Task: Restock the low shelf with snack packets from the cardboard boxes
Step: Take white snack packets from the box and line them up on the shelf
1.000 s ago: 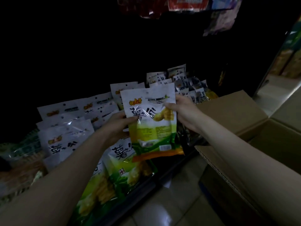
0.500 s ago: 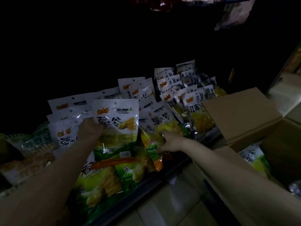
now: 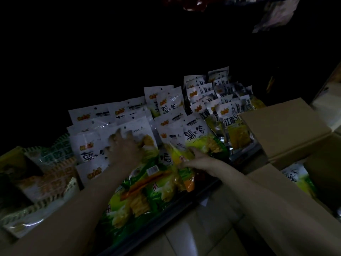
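Observation:
White and green snack packets point(image 3: 191, 133) stand in leaning rows on the dark low shelf point(image 3: 203, 193). My left hand point(image 3: 123, 146) lies with spread fingers on the top of one packet point(image 3: 142, 133) in the front left row, pressing it back. My right hand point(image 3: 199, 161) grips the lower edge of a yellow-green packet point(image 3: 179, 154) at the shelf's front. An open cardboard box point(image 3: 287, 124) sits at the right, with another packet point(image 3: 297, 176) lying inside it.
Orange and green patterned packets point(image 3: 48, 174) fill the shelf at the far left. A pale tiled floor point(image 3: 193, 235) lies below the shelf edge. Hanging goods point(image 3: 275, 13) show at the top right. The shelf's upper part is dark.
Both hands carried a packet to the shelf. The left hand set it into the front left row and now presses it, while the right hand dropped to a packet at the shelf front.

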